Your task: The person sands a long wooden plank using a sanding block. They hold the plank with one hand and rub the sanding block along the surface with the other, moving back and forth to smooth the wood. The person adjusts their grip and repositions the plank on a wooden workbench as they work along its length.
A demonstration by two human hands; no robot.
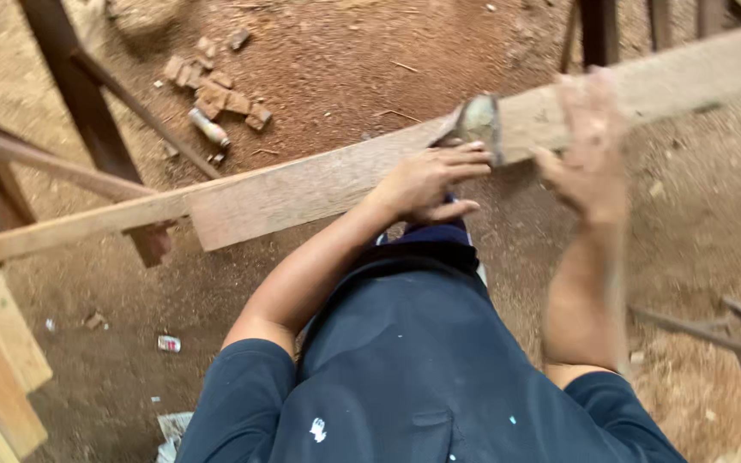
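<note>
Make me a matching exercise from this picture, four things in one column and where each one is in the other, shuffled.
Things:
1. left hand
2. right hand
3. broken bricks
4. long plank

Places:
A. on the dirt ground, upper left
B. flat on the plank, blurred, right of the hammer head
C. runs across the view from lower left to upper right
D. at the plank's near edge, fingers by the hammer head

Pairs: 1-D, 2-B, 3-A, 4-C
</note>
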